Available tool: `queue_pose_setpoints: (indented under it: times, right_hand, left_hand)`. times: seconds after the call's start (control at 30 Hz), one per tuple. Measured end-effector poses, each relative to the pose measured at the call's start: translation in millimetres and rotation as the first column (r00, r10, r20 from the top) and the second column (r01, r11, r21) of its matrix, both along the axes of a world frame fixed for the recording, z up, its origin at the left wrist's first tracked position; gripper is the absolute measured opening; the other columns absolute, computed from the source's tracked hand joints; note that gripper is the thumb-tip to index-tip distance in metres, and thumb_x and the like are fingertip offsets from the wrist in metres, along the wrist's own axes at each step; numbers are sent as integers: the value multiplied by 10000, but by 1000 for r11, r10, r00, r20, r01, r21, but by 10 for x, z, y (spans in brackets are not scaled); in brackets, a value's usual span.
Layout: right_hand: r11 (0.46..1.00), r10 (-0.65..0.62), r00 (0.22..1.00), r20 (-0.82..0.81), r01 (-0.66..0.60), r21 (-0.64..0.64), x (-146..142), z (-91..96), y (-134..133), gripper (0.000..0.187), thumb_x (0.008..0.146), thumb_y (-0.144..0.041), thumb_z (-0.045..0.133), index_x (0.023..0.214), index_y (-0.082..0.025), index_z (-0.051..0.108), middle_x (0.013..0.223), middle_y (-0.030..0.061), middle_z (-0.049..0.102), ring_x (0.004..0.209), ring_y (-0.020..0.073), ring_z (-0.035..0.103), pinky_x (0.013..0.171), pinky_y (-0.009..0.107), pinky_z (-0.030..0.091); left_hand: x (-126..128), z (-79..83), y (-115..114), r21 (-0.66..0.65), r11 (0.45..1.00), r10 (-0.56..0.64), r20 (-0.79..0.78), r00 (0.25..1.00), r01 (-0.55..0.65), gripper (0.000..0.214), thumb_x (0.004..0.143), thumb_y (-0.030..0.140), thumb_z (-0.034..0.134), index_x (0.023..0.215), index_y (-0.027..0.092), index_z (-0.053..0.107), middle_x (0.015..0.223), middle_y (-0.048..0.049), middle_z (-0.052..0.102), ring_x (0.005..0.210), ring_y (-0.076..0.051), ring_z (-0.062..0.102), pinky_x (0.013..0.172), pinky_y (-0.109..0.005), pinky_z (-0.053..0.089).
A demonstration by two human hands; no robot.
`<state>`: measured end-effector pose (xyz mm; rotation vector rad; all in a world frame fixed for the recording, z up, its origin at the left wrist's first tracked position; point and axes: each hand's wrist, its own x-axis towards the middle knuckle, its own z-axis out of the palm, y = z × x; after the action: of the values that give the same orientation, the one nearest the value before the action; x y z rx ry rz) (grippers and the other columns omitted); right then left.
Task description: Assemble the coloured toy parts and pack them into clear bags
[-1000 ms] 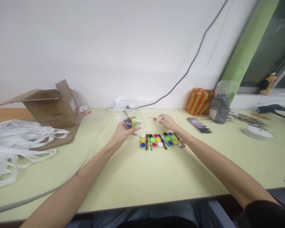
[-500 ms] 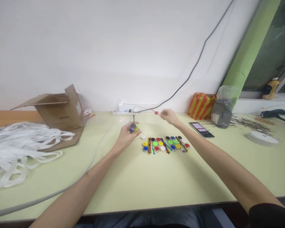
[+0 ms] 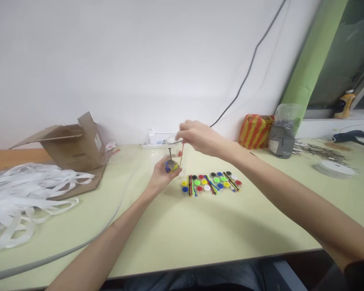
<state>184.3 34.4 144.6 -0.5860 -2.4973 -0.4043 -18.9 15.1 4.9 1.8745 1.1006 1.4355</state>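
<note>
- Holds in the left hand [image 3: 161, 173], near the middle of the frame, a small cluster of pieces [image 3: 171, 165], blue, yellow and dark, with fingers curled round it and a thin dark stem [image 3: 170, 152] pointing upward.
- Pinches in the right hand [image 3: 198, 137], above and to the right of the left one, a thin red stick [image 3: 182, 151] with fingers drawn narrow; dangles it down close to the left fingertips; cannot tell whether touching the cluster.
- Shows a small, blurred red disc [image 3: 180, 154] at the side of the red stick.
- Just right of centre, flat on the pale counter [image 3: 157, 234]: rows of round pieces [image 3: 206, 188] with coloured tops, and thin coloured sticks [image 3: 190, 186] between.
- At the left of the frame: a cardboard box [image 3: 66, 149], with loose white ribbon [image 3: 18, 190] in front.
- Behind the hands, by the wall: a white power strip [image 3: 153, 146].
- Towards the right: a red-and-yellow striped bag [image 3: 253, 131] and a white roll [image 3: 335, 169].
</note>
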Motion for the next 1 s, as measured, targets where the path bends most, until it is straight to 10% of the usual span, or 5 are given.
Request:
queue_pose_setpoints:
  times: [0.27, 0.43, 0.57, 0.7, 1.0]
  right_hand:
    - [958, -144, 868, -476, 1, -288, 35, -374, -8, 336, 991, -264, 493, 1310, -203, 581, 1120, 105, 650, 1030, 229, 566, 866, 365, 435]
    - [664, -305, 763, -570, -258, -701, 110, -728, -232, 355, 888, -448, 627, 1086, -156, 678, 862, 64, 702, 790, 177, 607, 742, 319, 467]
    - [514, -383, 631, -675, -462, -723, 133, -938, -354, 260, 832, -377, 639, 673, -171, 621, 698, 10, 622, 675, 123, 550, 653, 267, 435]
    - [421, -493, 477, -728, -602, -679, 139, -1076, -409, 220, 802, -402, 684, 826, -188, 641, 742, -5, 619, 652, 115, 565, 596, 246, 434]
    - [501, -536, 345, -771, -605, -619, 70, -1228, -474, 229, 804, -369, 677, 698, -189, 583, 635, -22, 559, 534, 97, 501, 503, 235, 424]
  left_hand:
    - [27, 41, -25, -200, 959, -142, 265, 954, 199, 655, 687, 387, 865, 1245, 207, 575, 898, -37, 718, 662, -182, 703, 522, -248, 534]
    - [85, 103, -118, -246, 888, -273, 397, 876, 388, 655, 704, 428, 856, 1252, 207, 573, 927, -53, 721, 821, -241, 744, 666, -308, 598]
    - [111, 133, -182, -310, 834, -356, 332, 874, 457, 558, 785, 579, 744, 1172, 192, 636, 934, -75, 712, 858, -246, 734, 692, -307, 578]
    - [141, 127, -212, -324, 862, -318, 257, 913, 391, 462, 856, 603, 650, 1032, 178, 682, 916, -66, 702, 823, -193, 683, 682, -262, 539]
    - [137, 85, -178, -357, 874, -251, 254, 934, 331, 458, 877, 594, 618, 760, 152, 653, 683, -24, 593, 609, -136, 557, 541, -238, 465]
